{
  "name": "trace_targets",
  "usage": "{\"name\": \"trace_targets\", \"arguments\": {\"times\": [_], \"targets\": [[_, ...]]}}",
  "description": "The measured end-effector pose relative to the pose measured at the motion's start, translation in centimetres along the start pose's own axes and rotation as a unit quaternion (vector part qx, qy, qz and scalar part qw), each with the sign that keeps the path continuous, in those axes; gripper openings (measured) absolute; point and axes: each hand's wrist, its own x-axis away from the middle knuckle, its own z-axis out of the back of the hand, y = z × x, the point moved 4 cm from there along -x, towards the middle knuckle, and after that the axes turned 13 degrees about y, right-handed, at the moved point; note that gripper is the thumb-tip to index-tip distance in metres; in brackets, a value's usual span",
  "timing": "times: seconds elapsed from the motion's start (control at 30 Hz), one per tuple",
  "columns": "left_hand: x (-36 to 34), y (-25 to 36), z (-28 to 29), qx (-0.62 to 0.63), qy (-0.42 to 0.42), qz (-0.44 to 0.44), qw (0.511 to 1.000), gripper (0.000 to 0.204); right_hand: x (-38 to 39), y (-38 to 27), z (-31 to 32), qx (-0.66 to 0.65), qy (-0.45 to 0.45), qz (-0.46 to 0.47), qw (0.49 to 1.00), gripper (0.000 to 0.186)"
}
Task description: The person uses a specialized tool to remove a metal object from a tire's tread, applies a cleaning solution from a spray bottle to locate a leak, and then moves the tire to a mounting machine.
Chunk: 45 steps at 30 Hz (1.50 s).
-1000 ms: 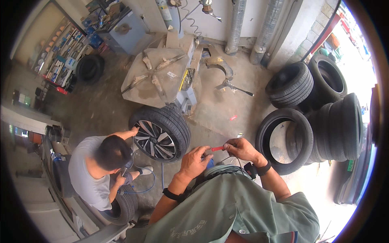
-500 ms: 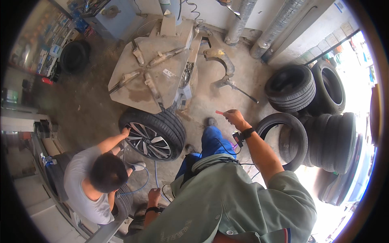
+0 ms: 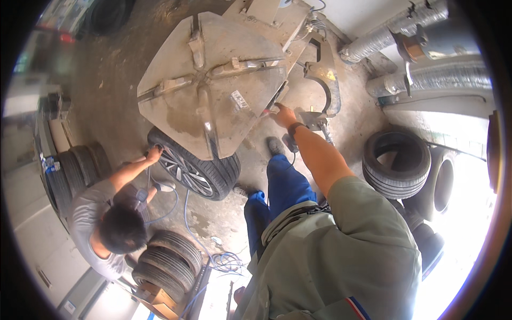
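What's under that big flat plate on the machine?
By its near edge, a tyre with a spoked rim shows; the plate hides part of that tyre and whatever lies beneath the middle.

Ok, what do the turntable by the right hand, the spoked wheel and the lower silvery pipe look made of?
Turntable: probably steel, dull and dusty; slotted, stained plate. Tyre: matte black rubber, by its grooved tread; spokes: likely alloy, silvery sheen. Lower pipe: wrapped in crinkled, shiny foil or plastic; core hidden.
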Motion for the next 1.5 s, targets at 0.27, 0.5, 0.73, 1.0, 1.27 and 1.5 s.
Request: {"name": "trace_targets", "arguments": {"times": [0.27, 0.5, 0.73, 1.0, 1.27, 1.5], "targets": [[4.7, 12.7, -8.1, 0.237, 0.022, 0.199, 0.951, 0.013, -5.0, 5.9, -0.5, 0.356, 0.035, 0.468, 0.808, 0.023], [7.2, 21.1, -13.5, 0.184, 0.004, 0.235, 0.954, 0.024, 7.7, -5.8, 3.1, -0.057, -0.325, 0.015, 0.944, 0.021], [7.6, 27.6, -22.7, 0.453, 0.142, 0.407, 0.78, 0.033, 14.4, -20.0, -1.4, 0.002, -0.219, 0.828, 0.516, 0.017], [15.1, 34.3, -20.5, 0.582, 0.152, 0.629, 0.492, 0.038, 38.2, -30.8, -1.2, 0.113, -0.429, 0.562, 0.698, 0.032], [14.7, 40.8, -19.8, 0.652, 0.128, 0.633, 0.399, 0.042, 48.6, -38.7, 2.3, -0.002, -0.536, 0.668, 0.516, 0.036], [14.5, 43.0, -16.6, 0.672, 0.129, 0.638, 0.352, 0.046, 46.9, -39.6, 2.7, 0.015, -0.5, 0.699, 0.511, 0.035]]}}
